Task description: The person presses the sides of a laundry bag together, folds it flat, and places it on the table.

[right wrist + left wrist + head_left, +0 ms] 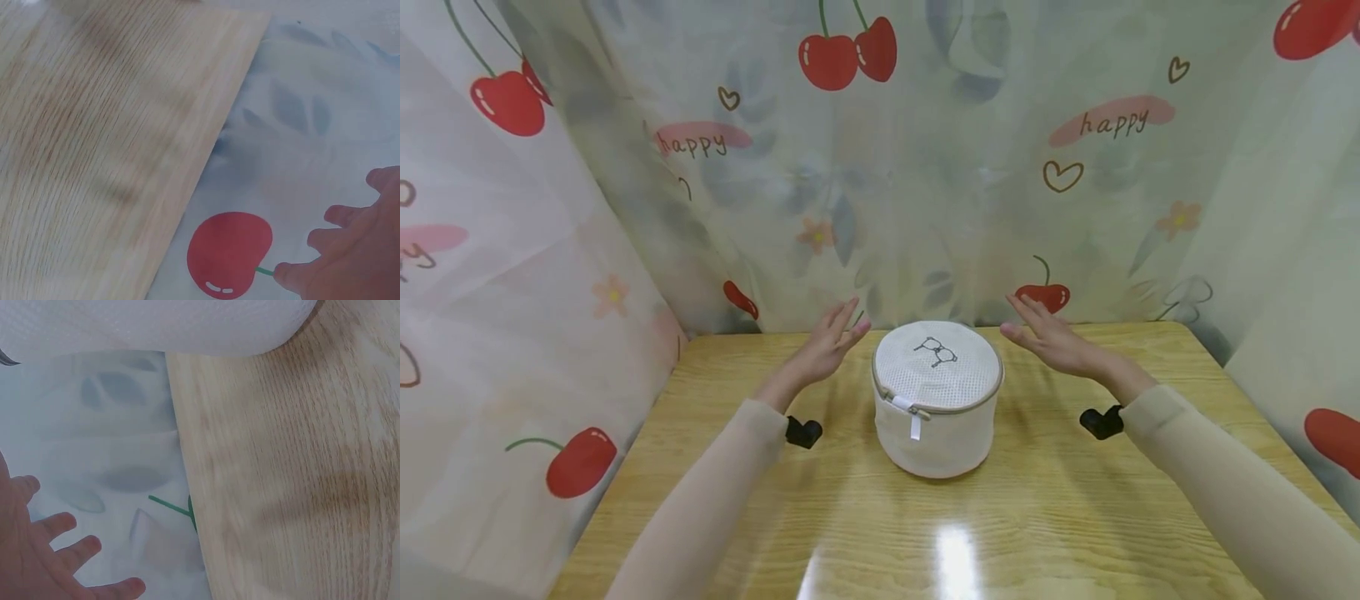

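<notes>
A round white mesh laundry bag (936, 442) stands upright on the wooden table, its lid zipped along the front, with a zipper pull and a white tab. Drawn on the lid is a pair of glasses (940, 352). My left hand (827, 343) hovers left of the bag with straight fingers, apart from it. On the other side, my right hand (1052, 337) hovers with fingers extended, touching nothing. The left wrist view shows the bag's side (156, 325) above the spread left fingers (75, 556). Spread fingers of the right hand (350, 250) appear in the right wrist view.
The wooden table (865, 533) ends at the back against a printed curtain (910, 192) with cherries, hearts and "happy" lettering. Curtains also hang at the left and right sides. A small black device (803, 432) sits at the left wrist, another black device (1101, 422) at the right.
</notes>
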`<state>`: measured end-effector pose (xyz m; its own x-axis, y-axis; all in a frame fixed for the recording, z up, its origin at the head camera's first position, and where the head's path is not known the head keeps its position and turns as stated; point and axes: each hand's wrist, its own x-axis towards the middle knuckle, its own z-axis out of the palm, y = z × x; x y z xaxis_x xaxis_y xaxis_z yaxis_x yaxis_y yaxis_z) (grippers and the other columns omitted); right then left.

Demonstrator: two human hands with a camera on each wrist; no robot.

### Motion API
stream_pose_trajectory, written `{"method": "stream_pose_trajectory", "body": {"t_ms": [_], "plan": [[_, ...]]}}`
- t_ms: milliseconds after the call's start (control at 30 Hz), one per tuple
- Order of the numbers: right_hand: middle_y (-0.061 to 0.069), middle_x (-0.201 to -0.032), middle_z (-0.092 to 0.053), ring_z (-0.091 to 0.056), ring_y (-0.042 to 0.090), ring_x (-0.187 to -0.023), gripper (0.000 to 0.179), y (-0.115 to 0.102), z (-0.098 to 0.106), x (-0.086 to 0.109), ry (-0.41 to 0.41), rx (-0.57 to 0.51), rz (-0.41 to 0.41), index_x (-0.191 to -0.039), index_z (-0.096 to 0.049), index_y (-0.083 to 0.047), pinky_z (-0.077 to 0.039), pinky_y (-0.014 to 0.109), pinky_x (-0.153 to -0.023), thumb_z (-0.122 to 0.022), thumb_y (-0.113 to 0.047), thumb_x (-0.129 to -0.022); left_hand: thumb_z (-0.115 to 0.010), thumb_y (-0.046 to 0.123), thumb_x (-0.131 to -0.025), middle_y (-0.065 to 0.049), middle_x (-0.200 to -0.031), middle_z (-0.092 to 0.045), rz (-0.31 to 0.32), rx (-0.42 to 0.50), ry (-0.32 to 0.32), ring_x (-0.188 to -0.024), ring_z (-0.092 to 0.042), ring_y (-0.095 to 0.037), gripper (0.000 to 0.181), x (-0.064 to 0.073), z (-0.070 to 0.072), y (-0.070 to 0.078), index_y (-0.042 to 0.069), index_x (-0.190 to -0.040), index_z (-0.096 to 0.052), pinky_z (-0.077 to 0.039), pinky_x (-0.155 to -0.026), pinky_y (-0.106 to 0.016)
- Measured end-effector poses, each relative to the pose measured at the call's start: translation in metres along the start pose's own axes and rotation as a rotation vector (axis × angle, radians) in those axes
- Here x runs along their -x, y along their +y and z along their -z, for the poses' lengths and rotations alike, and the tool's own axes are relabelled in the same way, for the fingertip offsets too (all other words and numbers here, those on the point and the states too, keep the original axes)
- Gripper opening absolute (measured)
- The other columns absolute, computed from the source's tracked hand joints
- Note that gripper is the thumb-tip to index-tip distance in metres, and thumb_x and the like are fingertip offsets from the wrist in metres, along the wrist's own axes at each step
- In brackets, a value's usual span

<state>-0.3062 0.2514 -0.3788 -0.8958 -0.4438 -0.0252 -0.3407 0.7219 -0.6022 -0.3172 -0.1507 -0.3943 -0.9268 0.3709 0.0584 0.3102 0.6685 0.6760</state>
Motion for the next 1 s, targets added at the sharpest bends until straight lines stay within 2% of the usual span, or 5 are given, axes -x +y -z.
{"method": "stream_pose_trajectory", "body": {"t_ms": [200, 333, 633, 800, 1000], "plan": [[0.018, -0.173, 0.008, 0.014, 0.043, -0.157, 0.078, -0.002, -0.003, 0.004, -0.031, -0.090, 0.009, -0.169, 0.001, -0.017, 0.003, 0.078, -0.115, -0.039, -0.049, -0.111, -0.030, 0.059, -0.111, -0.024, -0.170, -0.010, 0.004, 0.042, -0.022, -0.157, -0.010, -0.043, 0.076, 0.005, -0.003, 0.002, 0.017, -0.169, -0.006, -0.015, -0.123, -0.065], [0.013, -0.174, 0.010, 0.016, 0.040, -0.158, 0.076, -0.005, -0.004, 0.008, -0.062, -0.156, 0.005, -0.169, 0.004, -0.022, 0.003, 0.078, -0.116, -0.037, -0.049, -0.112, -0.031, 0.056, -0.112, -0.024, -0.171, -0.009, 0.003, 0.080, -0.028, -0.157, -0.009, -0.043, 0.073, 0.008, -0.002, 0.006, 0.018, -0.169, -0.006, -0.014, -0.122, -0.067], [0.008, -0.175, 0.010, 0.009, 0.042, -0.158, 0.073, -0.012, -0.006, 0.012, -0.086, -0.230, 0.020, -0.168, 0.007, -0.026, -0.002, 0.079, -0.115, -0.035, -0.048, -0.113, -0.029, 0.051, -0.113, -0.022, -0.171, -0.009, -0.028, 0.138, -0.053, -0.157, -0.009, -0.041, 0.068, 0.012, -0.002, 0.011, 0.019, -0.169, -0.008, -0.013, -0.122, -0.068], [0.005, -0.175, 0.011, 0.009, 0.042, -0.158, 0.073, -0.012, -0.007, 0.014, -0.096, -0.270, 0.007, -0.168, 0.008, -0.029, -0.004, 0.079, -0.115, -0.034, -0.051, -0.112, -0.027, 0.052, -0.113, -0.018, -0.173, -0.006, -0.050, 0.172, -0.068, -0.159, -0.005, -0.039, 0.070, 0.015, -0.002, 0.012, 0.016, -0.169, -0.007, -0.009, -0.122, -0.068], [0.002, -0.174, 0.011, 0.007, 0.042, -0.158, 0.073, -0.012, -0.010, 0.016, -0.110, -0.326, -0.007, -0.167, 0.008, -0.036, -0.006, 0.080, -0.115, -0.036, -0.052, -0.111, -0.028, 0.053, -0.113, -0.012, -0.174, -0.004, -0.047, 0.216, -0.102, -0.159, -0.001, -0.034, 0.069, 0.019, -0.001, 0.013, 0.021, -0.169, -0.004, -0.006, -0.124, -0.065]]}}
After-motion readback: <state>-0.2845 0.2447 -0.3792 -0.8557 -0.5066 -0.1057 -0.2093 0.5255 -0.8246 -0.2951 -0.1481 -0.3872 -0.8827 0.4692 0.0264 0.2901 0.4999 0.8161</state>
